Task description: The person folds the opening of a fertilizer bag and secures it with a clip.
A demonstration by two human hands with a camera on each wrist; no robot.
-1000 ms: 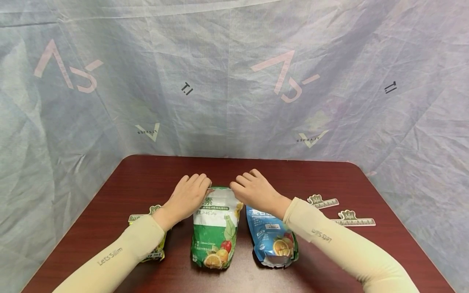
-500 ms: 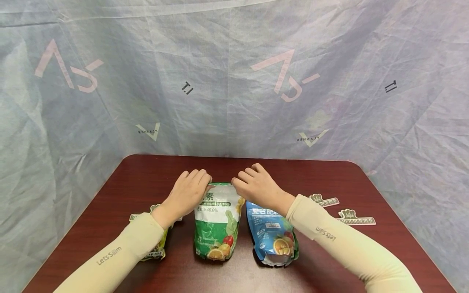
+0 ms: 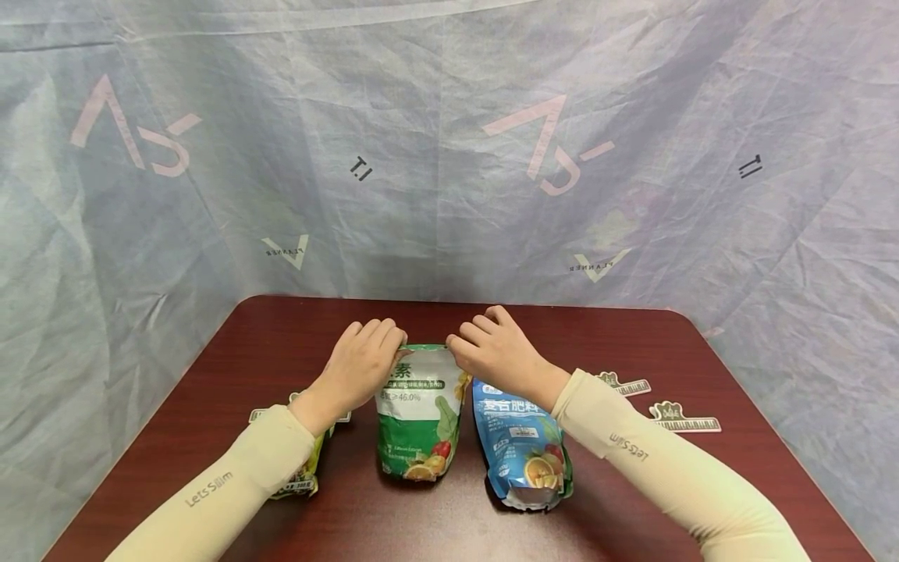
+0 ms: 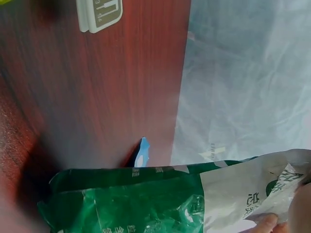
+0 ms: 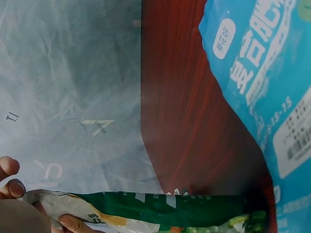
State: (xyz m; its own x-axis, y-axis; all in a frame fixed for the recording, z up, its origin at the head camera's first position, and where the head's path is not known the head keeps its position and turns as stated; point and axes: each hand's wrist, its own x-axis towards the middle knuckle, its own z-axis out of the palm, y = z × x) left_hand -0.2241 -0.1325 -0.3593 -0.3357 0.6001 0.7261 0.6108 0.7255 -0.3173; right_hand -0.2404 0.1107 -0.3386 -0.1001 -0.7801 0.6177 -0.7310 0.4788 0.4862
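A green-and-white pouch (image 3: 417, 437) printed with fruit and vegetables stands upright mid-table. My left hand (image 3: 358, 359) pinches its top left corner, while the top right corner is gripped by my right hand (image 3: 502, 351). Seen from the left wrist, the white upper part of the pouch (image 4: 228, 194) is creased near the thumb. In the right wrist view, the pouch (image 5: 194, 211) shows edge-on below my curled fingers. Whether its base touches the table cannot be told. Just to its right, partly behind my right wrist, lies a blue pouch (image 3: 523, 449).
A yellow packet (image 3: 306, 472) sits mostly hidden under my left forearm, with a keyboard-patterned clip (image 3: 261, 414) behind it. Two similar clips, one nearer (image 3: 681, 422) and one farther (image 3: 625, 385), lie at right. Grey cloth (image 3: 435, 195) hangs beyond the table's far edge.
Both hands have moved slightly up and away in the head view, carrying the green-and-white pouch with them; its base has shifted back from the near side. The blue pouch stays put.
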